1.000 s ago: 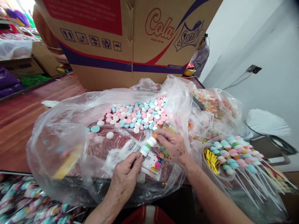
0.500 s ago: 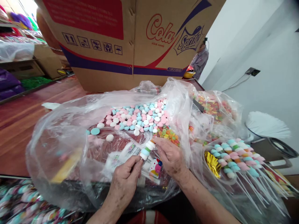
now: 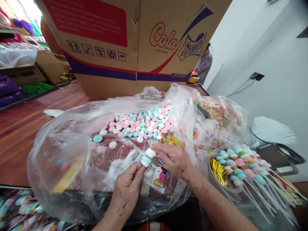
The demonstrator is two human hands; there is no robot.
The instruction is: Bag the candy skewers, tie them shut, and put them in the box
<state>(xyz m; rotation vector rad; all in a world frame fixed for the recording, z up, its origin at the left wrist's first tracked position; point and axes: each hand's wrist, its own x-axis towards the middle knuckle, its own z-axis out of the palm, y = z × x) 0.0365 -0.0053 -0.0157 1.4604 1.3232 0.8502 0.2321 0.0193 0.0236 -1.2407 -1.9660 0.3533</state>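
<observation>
Head view, single moment. The left hand (image 3: 127, 186) is closed in a pinch, thumb and fingers gripping the lower end of a candy skewer (image 3: 148, 157) just below its bottom white piece. The right hand (image 3: 174, 158) meets the skewer's upper end, fingertips closed on the topmost pieces; what lies under those fingertips cannot be made out. The skewer is held tilted, low at the left hand and rising toward the right hand, above a large clear plastic bag (image 3: 60, 150) spread open on the wooden table (image 3: 19, 128). It carries white, green and blue pieces. Inside the bag, beyond the hands, lies a heap of pink, blue and white marshmallow candies (image 3: 141, 122), with a small cluster of coloured ring candies (image 3: 172, 140) just beside the right hand. Printed packets (image 3: 157, 175) lie under the film below the skewer. To the right, finished skewers (image 3: 243, 162) rest in a bundle, sticks pointing away right. A large cardboard box (image 3: 134, 41) stands behind the bag. A second person (image 3: 203, 64) stands in the far background.
</observation>
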